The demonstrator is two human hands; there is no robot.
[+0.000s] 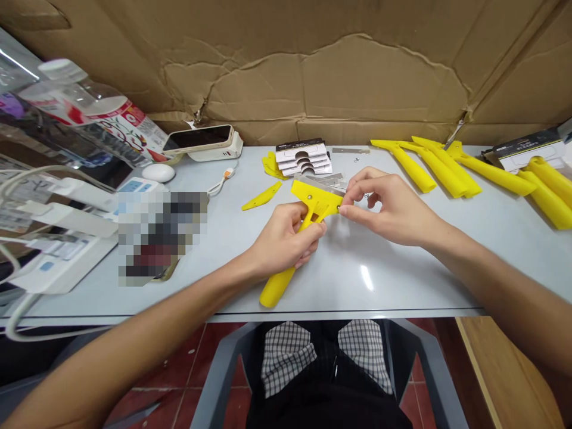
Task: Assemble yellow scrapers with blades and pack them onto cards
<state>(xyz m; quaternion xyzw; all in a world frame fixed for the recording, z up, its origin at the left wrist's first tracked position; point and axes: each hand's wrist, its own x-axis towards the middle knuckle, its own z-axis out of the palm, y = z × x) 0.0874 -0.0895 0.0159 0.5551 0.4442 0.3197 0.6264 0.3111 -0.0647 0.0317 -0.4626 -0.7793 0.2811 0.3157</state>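
Observation:
My left hand (290, 235) is wrapped round the neck of a yellow scraper (277, 288), whose wide head points away from me. A metal blade (308, 183) lies along the head's far edge, and one screw (310, 197) sits in its left side. At the right corner of the head, my right hand (384, 205) pinches a small screw (338, 208) between thumb and forefinger. Its other fingers are curled. Behind the head, loose blades and small metal parts (333, 179) lie on the table, partly hidden by the scraper and my right hand.
Yellow scraper handles (447, 164) lie at the right. A stack of small boxes (304, 156) and a flat yellow piece (262, 196) lie behind my left hand. Phones (201, 138), a power strip (58, 262) and bottles (102, 113) crowd the left. Cardboard (313, 77) walls the back.

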